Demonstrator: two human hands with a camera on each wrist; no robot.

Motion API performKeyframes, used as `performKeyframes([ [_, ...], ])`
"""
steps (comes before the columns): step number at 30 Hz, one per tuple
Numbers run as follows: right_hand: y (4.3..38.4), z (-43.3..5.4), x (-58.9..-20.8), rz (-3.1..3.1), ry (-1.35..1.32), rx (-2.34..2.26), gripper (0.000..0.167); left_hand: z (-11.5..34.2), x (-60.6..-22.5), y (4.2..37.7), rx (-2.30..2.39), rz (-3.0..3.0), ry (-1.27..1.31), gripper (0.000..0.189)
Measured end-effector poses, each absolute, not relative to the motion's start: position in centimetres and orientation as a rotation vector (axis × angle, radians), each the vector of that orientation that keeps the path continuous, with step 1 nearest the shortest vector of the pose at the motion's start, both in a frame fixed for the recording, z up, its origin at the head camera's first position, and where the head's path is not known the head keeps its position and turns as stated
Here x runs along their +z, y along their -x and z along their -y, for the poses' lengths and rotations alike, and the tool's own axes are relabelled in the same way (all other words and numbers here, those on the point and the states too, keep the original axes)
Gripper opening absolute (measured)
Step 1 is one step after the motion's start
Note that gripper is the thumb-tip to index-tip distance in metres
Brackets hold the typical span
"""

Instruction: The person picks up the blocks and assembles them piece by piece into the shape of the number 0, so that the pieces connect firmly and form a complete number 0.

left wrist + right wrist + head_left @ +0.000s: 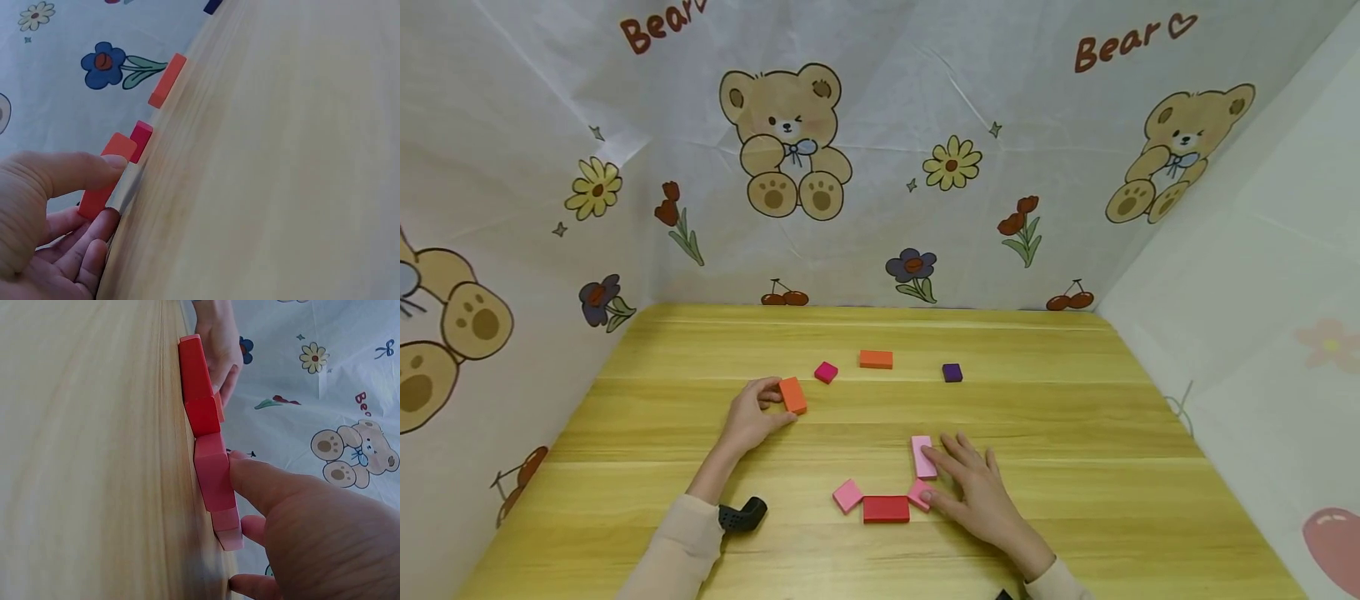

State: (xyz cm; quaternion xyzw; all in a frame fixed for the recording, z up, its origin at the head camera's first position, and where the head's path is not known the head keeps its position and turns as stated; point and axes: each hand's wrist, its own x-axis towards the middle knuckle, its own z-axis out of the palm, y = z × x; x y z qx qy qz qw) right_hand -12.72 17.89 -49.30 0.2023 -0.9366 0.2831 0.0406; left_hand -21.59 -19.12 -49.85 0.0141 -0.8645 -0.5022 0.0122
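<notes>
In the head view my left hand (752,418) pinches an orange rectangular block (792,396) between thumb and fingers. The left wrist view has that orange block (107,178) tilted, the thumb against its upper end. My right hand (981,492) lies over the right side of a small arrangement. Its thumb touches a pink square block (920,494), and its index finger touches a light pink rectangular block (922,457). A red rectangular block (886,509) sits left of that pink square. At the red block's other end is a second pink square block (847,496), turned at an angle.
Farther back on the wooden table (1037,417) lie a magenta square block (826,372), another orange block (876,359) and a dark purple square block (952,372). A black curved object (743,515) is beside the left sleeve. Bear-printed cloth (865,167) stands behind the table.
</notes>
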Motion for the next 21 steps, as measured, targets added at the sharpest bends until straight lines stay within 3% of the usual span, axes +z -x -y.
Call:
performKeyframes([
  [10,12.8,-17.8,-49.3,2.873,-0.62,0.858,0.057,18.2,-49.0,20.4,-1.804,2.628,0.0,0.067],
  [21,12.7,-17.9,-49.4,2.846,-0.637,0.865,0.058,15.0,-48.7,18.1,-1.81,2.685,0.237,0.067],
])
